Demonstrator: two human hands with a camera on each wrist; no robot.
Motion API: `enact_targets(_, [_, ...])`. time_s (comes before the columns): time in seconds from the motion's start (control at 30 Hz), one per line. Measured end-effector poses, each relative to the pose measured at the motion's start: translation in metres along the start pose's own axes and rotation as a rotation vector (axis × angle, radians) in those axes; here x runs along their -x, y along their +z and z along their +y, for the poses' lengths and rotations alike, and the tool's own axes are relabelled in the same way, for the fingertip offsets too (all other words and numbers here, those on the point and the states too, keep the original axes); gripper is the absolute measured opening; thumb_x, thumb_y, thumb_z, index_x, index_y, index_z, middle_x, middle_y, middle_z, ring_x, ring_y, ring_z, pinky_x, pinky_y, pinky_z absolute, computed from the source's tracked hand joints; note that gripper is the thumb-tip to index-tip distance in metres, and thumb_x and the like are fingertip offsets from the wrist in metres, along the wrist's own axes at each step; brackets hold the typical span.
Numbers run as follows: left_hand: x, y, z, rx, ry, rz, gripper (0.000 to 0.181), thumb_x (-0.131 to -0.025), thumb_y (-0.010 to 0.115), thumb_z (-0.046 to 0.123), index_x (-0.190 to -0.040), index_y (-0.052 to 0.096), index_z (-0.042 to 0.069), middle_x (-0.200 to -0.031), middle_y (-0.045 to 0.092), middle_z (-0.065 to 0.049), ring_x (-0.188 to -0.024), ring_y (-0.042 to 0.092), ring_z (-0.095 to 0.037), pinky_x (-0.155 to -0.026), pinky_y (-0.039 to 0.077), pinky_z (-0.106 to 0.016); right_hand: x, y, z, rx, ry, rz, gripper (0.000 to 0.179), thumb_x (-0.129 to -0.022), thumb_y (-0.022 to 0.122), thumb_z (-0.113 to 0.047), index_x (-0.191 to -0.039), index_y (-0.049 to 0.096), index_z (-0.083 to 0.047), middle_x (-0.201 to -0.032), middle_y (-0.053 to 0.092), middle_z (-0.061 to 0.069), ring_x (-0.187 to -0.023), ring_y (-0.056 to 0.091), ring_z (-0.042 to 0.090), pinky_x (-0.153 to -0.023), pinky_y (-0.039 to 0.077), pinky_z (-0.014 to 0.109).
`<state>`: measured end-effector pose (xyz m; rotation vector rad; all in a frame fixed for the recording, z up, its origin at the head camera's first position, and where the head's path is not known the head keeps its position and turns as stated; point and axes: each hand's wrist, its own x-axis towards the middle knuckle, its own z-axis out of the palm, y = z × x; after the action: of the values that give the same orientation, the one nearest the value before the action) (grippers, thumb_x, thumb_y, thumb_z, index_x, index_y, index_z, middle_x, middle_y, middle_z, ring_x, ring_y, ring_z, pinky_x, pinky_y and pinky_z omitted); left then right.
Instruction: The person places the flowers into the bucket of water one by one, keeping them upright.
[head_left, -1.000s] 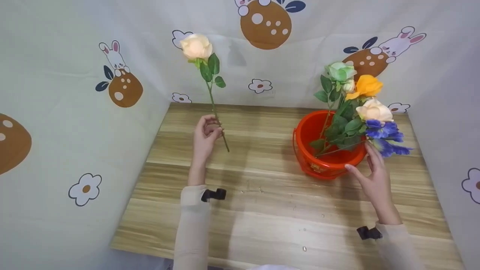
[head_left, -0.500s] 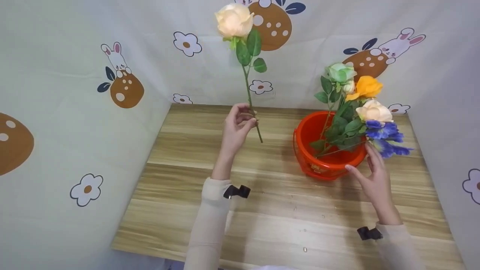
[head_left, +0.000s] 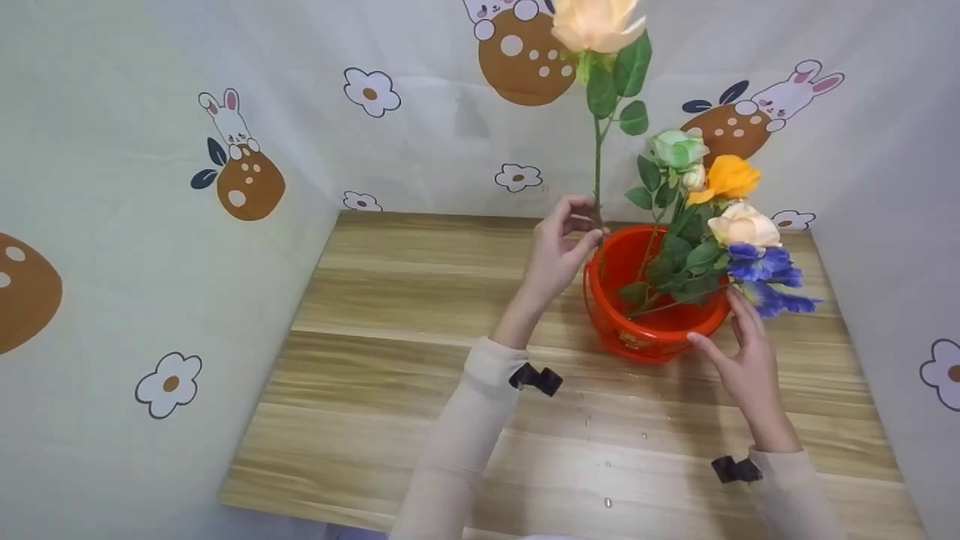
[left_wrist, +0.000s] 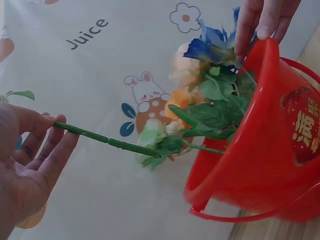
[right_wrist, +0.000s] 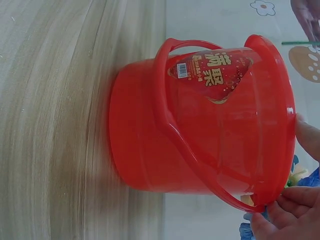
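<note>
My left hand (head_left: 556, 247) pinches the lower stem of a peach rose (head_left: 598, 26), held upright at the left rim of a red bucket (head_left: 609, 337). In the left wrist view, the end of the green stem (left_wrist: 115, 142) points towards the bucket's mouth, apart from the rim. My right hand (head_left: 750, 367) holds the bucket's right rim between thumb and fingers, as the right wrist view also shows. Leaning in the bucket are a pale green rose (head_left: 677, 148), an orange flower (head_left: 731, 178), another peach rose (head_left: 745, 225) and blue-purple flowers (head_left: 765, 274).
The bucket stands on a wood-grain table (head_left: 375, 360), towards its back right. Small clear droplets or bits (head_left: 608, 502) lie near the front. Behind and at the sides hangs a pale printed cloth (head_left: 450, 127). The bucket's red handle (right_wrist: 185, 140) hangs against its side.
My left hand has carried the peach rose rightwards, from the table's left side to the bucket's left rim, and the bloom now stands higher in view. My right hand has stayed on the rim.
</note>
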<state>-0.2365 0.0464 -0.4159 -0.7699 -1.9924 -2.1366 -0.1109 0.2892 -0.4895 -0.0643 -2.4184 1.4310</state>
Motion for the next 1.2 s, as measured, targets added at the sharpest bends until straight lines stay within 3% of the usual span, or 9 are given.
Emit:
enact_targets(0.2, [0.001, 0.027, -0.033, -0.205, -0.019, -0.066, 0.028, -0.085, 0.061, -0.008, -0.11, 0.051, -0.001, -0.098, 0.061, -0.015, -0.086, 0.065, -0.018, -0.071, 0.055, -0.018, -0.001, 0.0, 0.0, 0.008, 0.01, -0.003, 0.074, -0.078, 0.074, -0.002, -0.142, 0.035, 0.004, -0.148, 0.032, 0.019, -0.136, 0.031, 0.034, -0.105, 0.028, 0.01])
enact_targets(0.4, [0.009, 0.045, -0.059, -0.561, -0.082, -0.135, 0.03, -0.084, 0.064, -0.003, -0.108, 0.05, 0.007, -0.097, 0.06, -0.005, -0.086, 0.063, -0.009, -0.073, 0.047, -0.006, -0.001, 0.0, 0.0, 0.027, 0.025, -0.016, 0.075, -0.08, 0.074, -0.006, -0.143, 0.034, 0.002, -0.149, 0.031, 0.018, -0.136, 0.031, 0.034, -0.103, 0.028, 0.008])
enact_targets(0.57, [0.012, 0.058, -0.063, -0.923, -0.17, -0.172, 0.028, -0.086, 0.064, 0.006, -0.108, 0.049, 0.016, -0.096, 0.059, 0.004, -0.085, 0.06, -0.006, -0.07, 0.05, -0.013, -0.002, 0.0, -0.001, 0.027, 0.021, -0.019, 0.075, -0.079, 0.074, -0.005, -0.143, 0.035, 0.001, -0.149, 0.031, 0.018, -0.136, 0.031, 0.033, -0.103, 0.028, 0.007])
enact_targets(0.7, [0.01, 0.073, -0.06, -1.18, -0.224, -0.185, 0.027, -0.087, 0.063, 0.011, -0.109, 0.048, 0.017, -0.091, 0.061, 0.003, -0.078, 0.066, -0.014, -0.064, 0.055, -0.024, -0.004, 0.0, 0.0, 0.024, 0.007, -0.014, 0.075, -0.078, 0.074, -0.002, -0.142, 0.035, 0.003, -0.148, 0.032, 0.019, -0.136, 0.031, 0.034, -0.104, 0.028, 0.008])
enact_targets(0.8, [0.01, 0.082, -0.06, -1.324, -0.269, -0.2, 0.025, -0.089, 0.06, 0.014, -0.109, 0.046, 0.016, -0.088, 0.063, 0.001, -0.072, 0.067, -0.019, -0.062, 0.057, -0.028, -0.006, 0.001, 0.004, 0.025, -0.001, -0.012, 0.076, -0.078, 0.075, -0.002, -0.142, 0.035, 0.003, -0.148, 0.033, 0.019, -0.135, 0.031, 0.034, -0.104, 0.028, 0.009])
enact_targets(0.93, [0.013, 0.084, -0.055, -1.407, -0.284, -0.227, 0.022, -0.09, 0.059, 0.016, -0.109, 0.049, 0.015, -0.091, 0.063, 0.0, -0.076, 0.067, -0.018, -0.066, 0.057, -0.029, -0.009, 0.004, 0.019, 0.025, 0.0, -0.022, 0.078, -0.078, 0.075, -0.005, -0.144, 0.035, -0.002, -0.149, 0.032, 0.015, -0.136, 0.032, 0.032, -0.105, 0.028, 0.01])
enact_targets(1.03, [0.016, 0.075, -0.046, -1.386, -0.231, -0.219, 0.022, -0.089, 0.059, 0.016, -0.11, 0.052, 0.014, -0.096, 0.062, -0.001, -0.08, 0.066, -0.018, -0.068, 0.057, -0.029, -0.011, 0.004, 0.032, 0.037, 0.002, -0.026, 0.079, -0.078, 0.076, -0.01, -0.145, 0.034, -0.008, -0.151, 0.032, 0.011, -0.137, 0.031, 0.028, -0.106, 0.028, 0.012])
enact_targets(1.1, [0.017, 0.062, -0.04, -1.33, -0.189, -0.189, 0.025, -0.088, 0.061, 0.017, -0.112, 0.054, 0.014, -0.1, 0.062, 0.0, -0.082, 0.066, -0.018, -0.068, 0.056, -0.029, -0.011, 0.001, 0.036, 0.079, -0.007, -0.028, 0.078, -0.079, 0.076, -0.016, -0.145, 0.035, -0.011, -0.151, 0.032, 0.009, -0.137, 0.031, 0.028, -0.11, 0.03, 0.022])
enact_targets(1.2, [0.016, 0.037, -0.031, -1.215, -0.135, -0.139, 0.026, -0.089, 0.061, 0.019, -0.115, 0.055, 0.016, -0.104, 0.062, 0.001, -0.087, 0.066, -0.018, -0.07, 0.056, -0.03, -0.009, -0.009, 0.032, 0.198, -0.047, -0.041, 0.072, -0.08, 0.076, -0.025, -0.142, 0.042, -0.011, -0.146, 0.04, 0.014, -0.133, 0.037, 0.036, -0.108, 0.034, 0.048])
